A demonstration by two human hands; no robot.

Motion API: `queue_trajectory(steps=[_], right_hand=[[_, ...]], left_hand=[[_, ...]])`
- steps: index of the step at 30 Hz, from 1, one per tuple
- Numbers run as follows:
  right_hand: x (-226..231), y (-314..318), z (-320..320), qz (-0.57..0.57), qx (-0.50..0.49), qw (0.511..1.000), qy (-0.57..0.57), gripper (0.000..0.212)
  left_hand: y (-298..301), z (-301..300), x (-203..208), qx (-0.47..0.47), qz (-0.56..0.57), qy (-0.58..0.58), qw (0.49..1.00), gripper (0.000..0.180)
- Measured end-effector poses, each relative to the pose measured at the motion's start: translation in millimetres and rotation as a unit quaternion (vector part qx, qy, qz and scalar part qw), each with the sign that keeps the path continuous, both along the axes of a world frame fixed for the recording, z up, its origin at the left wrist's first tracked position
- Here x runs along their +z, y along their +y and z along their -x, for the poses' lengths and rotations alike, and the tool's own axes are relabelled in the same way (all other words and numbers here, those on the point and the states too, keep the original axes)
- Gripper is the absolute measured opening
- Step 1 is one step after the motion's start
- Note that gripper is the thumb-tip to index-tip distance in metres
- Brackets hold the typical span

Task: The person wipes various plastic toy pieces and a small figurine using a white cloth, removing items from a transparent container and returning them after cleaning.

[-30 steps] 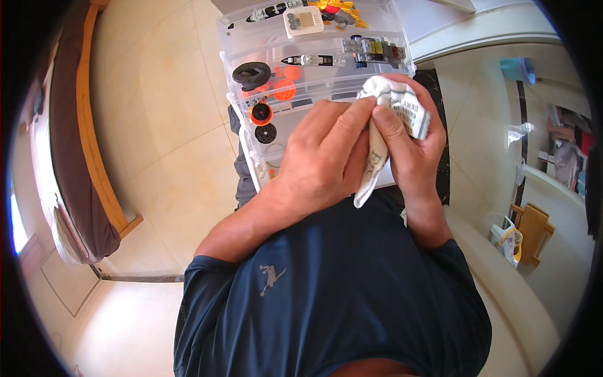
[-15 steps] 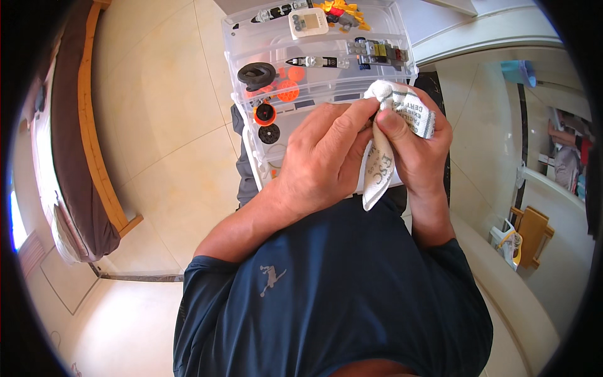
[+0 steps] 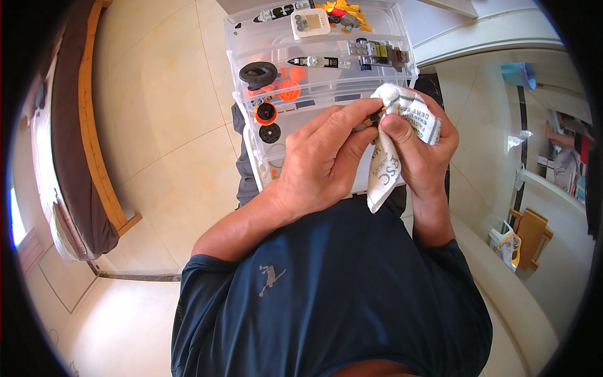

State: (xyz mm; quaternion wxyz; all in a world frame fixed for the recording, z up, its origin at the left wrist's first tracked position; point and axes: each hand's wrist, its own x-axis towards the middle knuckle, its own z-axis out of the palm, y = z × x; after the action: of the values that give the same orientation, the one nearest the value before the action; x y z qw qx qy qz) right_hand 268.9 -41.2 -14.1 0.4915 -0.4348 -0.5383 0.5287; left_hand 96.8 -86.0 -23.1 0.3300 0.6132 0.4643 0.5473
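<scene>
A white printed cloth (image 3: 411, 110) is bunched in my right hand (image 3: 424, 151), its thumb pressing it and one corner hanging down. My left hand (image 3: 323, 157) pinches a small dark toy part (image 3: 376, 117) with a bit of orange, mostly hidden between the fingers. The part touches the cloth at my right thumb. Both hands are above the near end of a clear plastic box (image 3: 333, 88). On the box, left of my hands, are a black tyre (image 3: 257, 75), an orange wheel (image 3: 289, 90), an orange-and-black wheel (image 3: 266, 114) and a black disc (image 3: 270, 133).
Farther back on the box are a small toy ship (image 3: 318, 62), a grey brick-built vehicle (image 3: 380, 53), a white square gadget (image 3: 310, 23) and a yellow-and-red toy (image 3: 342, 14). A wooden bed frame (image 3: 94, 125) stands left. A wooden stool (image 3: 532, 239) is at right.
My hands have drawn slightly apart, the right one shifting a little to the right with the cloth. The small dark part now shows between them.
</scene>
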Motion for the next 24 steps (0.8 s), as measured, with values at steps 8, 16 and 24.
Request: queue_trajectory(steps=[8,16,24], right_hand=[[-0.9,-4.0,1.4,0.018,-0.011,1.0,0.0,0.035],[-5.8,2.3,0.5,0.013,-0.051,0.997,0.055,0.034],[-2.4,12.2,6.1,-0.175,0.039,0.983,-0.043,0.041]], left_hand=[[-3.6,1.9,2.0,-0.032,0.082,-0.081,0.993,0.033],[5.1,0.5,-1.9,-0.102,0.186,-0.343,0.915,0.037],[7.5,-3.2,5.3,-0.091,0.255,-0.415,0.868,0.028]])
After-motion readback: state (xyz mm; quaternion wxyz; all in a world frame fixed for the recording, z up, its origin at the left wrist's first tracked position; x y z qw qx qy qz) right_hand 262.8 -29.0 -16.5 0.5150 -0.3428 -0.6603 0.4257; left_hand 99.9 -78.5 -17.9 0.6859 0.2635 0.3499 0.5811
